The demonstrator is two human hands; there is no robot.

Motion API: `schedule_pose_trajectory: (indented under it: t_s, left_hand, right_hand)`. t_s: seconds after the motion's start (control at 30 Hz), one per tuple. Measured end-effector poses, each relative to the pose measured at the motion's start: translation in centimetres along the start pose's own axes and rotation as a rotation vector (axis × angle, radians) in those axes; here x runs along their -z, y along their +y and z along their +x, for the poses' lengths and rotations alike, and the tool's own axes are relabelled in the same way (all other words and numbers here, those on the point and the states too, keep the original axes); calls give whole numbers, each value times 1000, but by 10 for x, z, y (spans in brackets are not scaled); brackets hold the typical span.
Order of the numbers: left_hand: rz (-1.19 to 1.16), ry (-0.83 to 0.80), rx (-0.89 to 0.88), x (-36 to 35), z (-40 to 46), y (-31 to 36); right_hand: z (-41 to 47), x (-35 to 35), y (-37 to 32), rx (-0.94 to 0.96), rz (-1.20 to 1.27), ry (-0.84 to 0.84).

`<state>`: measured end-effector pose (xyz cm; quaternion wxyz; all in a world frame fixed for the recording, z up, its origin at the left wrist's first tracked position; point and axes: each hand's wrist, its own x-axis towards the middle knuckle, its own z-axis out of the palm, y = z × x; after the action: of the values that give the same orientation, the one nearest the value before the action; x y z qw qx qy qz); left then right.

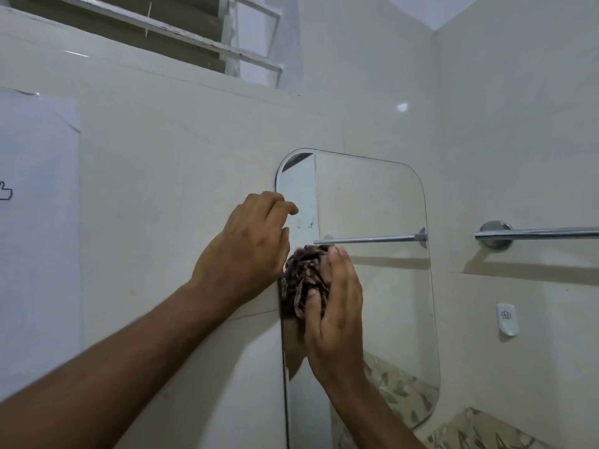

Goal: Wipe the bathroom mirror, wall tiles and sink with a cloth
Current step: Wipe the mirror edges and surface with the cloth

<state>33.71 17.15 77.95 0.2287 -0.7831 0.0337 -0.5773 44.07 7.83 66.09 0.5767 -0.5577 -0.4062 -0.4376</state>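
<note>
A rounded frameless mirror (382, 286) hangs on cream wall tiles (168, 196). My right hand (334, 306) presses a bunched brown patterned cloth (304, 277) flat against the glass near the mirror's left edge, at mid height. My left hand (246, 247) rests on the tile at that same left edge, fingers loosely curled and touching the rim, holding nothing. The sink is out of view.
A chrome towel bar (534, 234) is fixed to the right wall and shows reflected in the mirror. A small white wall hook (507, 318) sits below it. A white paper sheet (35, 228) hangs at the left. A louvred window (168, 34) is above.
</note>
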Motion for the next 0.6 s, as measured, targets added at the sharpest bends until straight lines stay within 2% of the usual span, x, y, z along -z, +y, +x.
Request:
schedule_pose_trajectory:
  t_s: [0.1,0.23,0.37,0.6]
  left_hand:
    - [-17,2,4,2,-1,1]
    - [-21,-13,5,4,0,3]
    - [-78,12,59,2,1,2]
    - [-117,50,71,2,0,2]
  right_hand:
    - [29,-10,-5,69,-85,-28]
    - [100,-14,-11,102,-121,15]
    - [153,-12,-7,123,-42,49]
    - [48,-6,13,311,-123,-33]
